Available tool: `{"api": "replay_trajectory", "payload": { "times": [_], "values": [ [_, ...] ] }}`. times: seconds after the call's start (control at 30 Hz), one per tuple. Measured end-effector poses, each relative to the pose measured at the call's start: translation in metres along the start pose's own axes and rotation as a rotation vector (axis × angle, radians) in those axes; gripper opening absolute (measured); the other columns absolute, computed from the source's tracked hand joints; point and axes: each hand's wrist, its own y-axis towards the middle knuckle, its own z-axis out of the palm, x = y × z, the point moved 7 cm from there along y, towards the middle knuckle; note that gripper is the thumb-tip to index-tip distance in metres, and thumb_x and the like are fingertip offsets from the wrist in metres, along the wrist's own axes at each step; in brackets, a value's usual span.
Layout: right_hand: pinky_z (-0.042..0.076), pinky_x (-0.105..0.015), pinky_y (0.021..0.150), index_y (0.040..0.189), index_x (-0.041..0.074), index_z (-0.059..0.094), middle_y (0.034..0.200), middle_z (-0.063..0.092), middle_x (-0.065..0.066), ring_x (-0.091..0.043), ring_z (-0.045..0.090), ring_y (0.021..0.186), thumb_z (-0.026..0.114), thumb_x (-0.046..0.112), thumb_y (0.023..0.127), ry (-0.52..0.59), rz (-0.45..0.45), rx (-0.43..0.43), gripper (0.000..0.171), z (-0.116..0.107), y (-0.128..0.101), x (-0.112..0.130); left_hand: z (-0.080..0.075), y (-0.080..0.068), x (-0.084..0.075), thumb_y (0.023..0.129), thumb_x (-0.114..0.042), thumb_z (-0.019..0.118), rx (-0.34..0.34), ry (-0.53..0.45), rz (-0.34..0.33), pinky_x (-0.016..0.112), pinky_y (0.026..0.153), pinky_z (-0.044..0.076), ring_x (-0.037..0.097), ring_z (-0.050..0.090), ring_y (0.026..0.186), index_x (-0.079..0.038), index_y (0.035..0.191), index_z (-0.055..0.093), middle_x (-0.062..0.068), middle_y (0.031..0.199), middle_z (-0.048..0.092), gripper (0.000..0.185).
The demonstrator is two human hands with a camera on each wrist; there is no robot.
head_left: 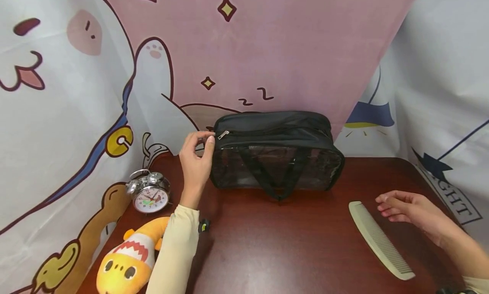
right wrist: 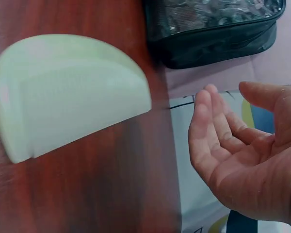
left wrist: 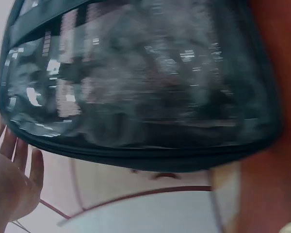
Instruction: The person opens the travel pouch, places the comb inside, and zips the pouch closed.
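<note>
Two hands work over a dark red bench (head_left: 275,251). Nearest, at the left edge, a yellow and orange plush toy (head_left: 127,260) lies partly cut off by the bottom of the head view and partly covered by the cream sleeve (head_left: 175,251) of the left arm. Near right, a pale comb (head_left: 380,239) lies slantwise on the bench, teeth toward the right. The right hand (head_left: 410,210) hovers just beside the comb's far end; its fingers (right wrist: 208,131) are loosely bent and apart, closed on nothing, and the right wrist view shows a gap between them and the comb (right wrist: 70,92), which is blurred there. The right forearm runs out of frame at the lower right corner.

Farther back on the left, a small silver alarm clock (head_left: 150,195) stands just beyond the toy. A small dark object with a green spot (head_left: 204,226) sits beside the sleeve; what it is cannot be made out.

Farther still, the left hand (head_left: 195,158) reaches up to the left end of a black bag (head_left: 275,151) with a clear front panel and hanging strap handles. Its fingertips (head_left: 206,137) sit pinched together right at the metal zipper pull (head_left: 223,134); whether they actually grip the pull is hard to tell. The zipper looks closed. The left wrist view is smeared, showing only the bag's shiny panel (left wrist: 136,82), and its contents are unreadable.

Behind everything hangs a cartoon-printed cloth backdrop (head_left: 267,47).
</note>
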Motion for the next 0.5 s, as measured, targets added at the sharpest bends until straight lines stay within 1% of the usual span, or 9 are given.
{"api": "replay_trajectory", "payload": {
  "times": [0.03,0.1,0.17,0.23,0.3,0.37,0.43,0.5],
  "values": [
    [0.057,-0.03,0.075,0.122,-0.002,0.057,0.1,0.071,0.006,-0.014,0.069,0.09,0.048,0.029,0.101,-0.032,0.018,-0.01,0.038,0.001,-0.001,-0.003,0.004,0.008,-0.005,0.092,-0.029,0.064,0.019,0.003,0.018,0.031,0.076,0.047,0.012,0.058,0.088,-0.021,0.101,0.072,-0.002,0.097,0.068,0.014],
    [0.056,-0.03,0.074,0.124,-0.001,0.056,0.102,0.07,0.001,-0.011,0.068,0.09,0.05,0.035,0.1,-0.109,0.057,-0.031,0.043,0.004,-0.004,-0.009,0.015,0.022,-0.012,0.091,-0.034,0.065,0.101,0.036,0.032,0.027,0.07,0.045,0.009,0.057,0.079,-0.026,0.098,0.074,-0.006,0.091,0.068,0.014],
    [0.055,-0.029,0.073,0.125,-0.001,0.055,0.105,0.069,-0.005,-0.009,0.066,0.089,0.051,0.04,0.099,-0.168,0.089,-0.046,0.049,0.008,-0.007,-0.014,0.028,0.033,-0.015,0.09,-0.037,0.065,0.227,0.092,0.026,0.026,0.065,0.045,0.005,0.056,0.076,-0.029,0.098,0.074,-0.011,0.09,0.068,0.013],
    [0.054,-0.028,0.071,0.126,0.001,0.055,0.109,0.067,-0.007,-0.006,0.064,0.089,0.05,0.045,0.098,-0.221,0.11,-0.051,0.052,0.012,-0.01,-0.017,0.043,0.041,-0.017,0.09,-0.039,0.066,0.38,0.161,0.015,0.025,0.064,0.047,0.002,0.057,0.075,-0.033,0.098,0.074,-0.014,0.091,0.069,0.013],
    [0.053,-0.027,0.071,0.125,0.003,0.056,0.112,0.067,-0.01,-0.004,0.063,0.09,0.051,0.047,0.097,-0.258,0.116,-0.067,0.053,0.014,-0.013,-0.02,0.056,0.047,-0.018,0.089,-0.038,0.067,0.531,0.216,0.011,0.025,0.066,0.049,0.002,0.058,0.075,-0.033,0.098,0.073,-0.015,0.091,0.069,0.013],
    [0.05,-0.025,0.067,0.123,0.005,0.058,0.111,0.067,-0.009,-0.002,0.061,0.086,0.053,0.05,0.095,-0.311,0.127,-0.094,0.053,0.014,-0.015,-0.021,0.066,0.05,-0.018,0.088,-0.035,0.068,0.661,0.27,0.008,0.026,0.069,0.051,0.003,0.06,0.077,-0.032,0.099,0.073,-0.015,0.092,0.069,0.012],
    [0.048,-0.023,0.065,0.121,0.007,0.059,0.111,0.067,-0.01,-0.001,0.059,0.084,0.054,0.053,0.093,-0.355,0.133,-0.121,0.054,0.013,-0.018,-0.022,0.074,0.054,-0.019,0.088,-0.032,0.07,0.765,0.294,0.003,0.028,0.074,0.052,0.005,0.061,0.081,-0.029,0.1,0.073,-0.013,0.092,0.069,0.013],
    [0.045,-0.022,0.063,0.12,0.008,0.059,0.11,0.068,-0.009,0.001,0.057,0.082,0.056,0.056,0.09,-0.389,0.151,-0.143,0.056,0.011,-0.021,-0.024,0.079,0.057,-0.02,0.087,-0.031,0.071,0.845,0.317,-0.007,0.03,0.08,0.052,0.007,0.062,0.086,-0.027,0.102,0.073,-0.011,0.094,0.069,0.016]
  ]
}}
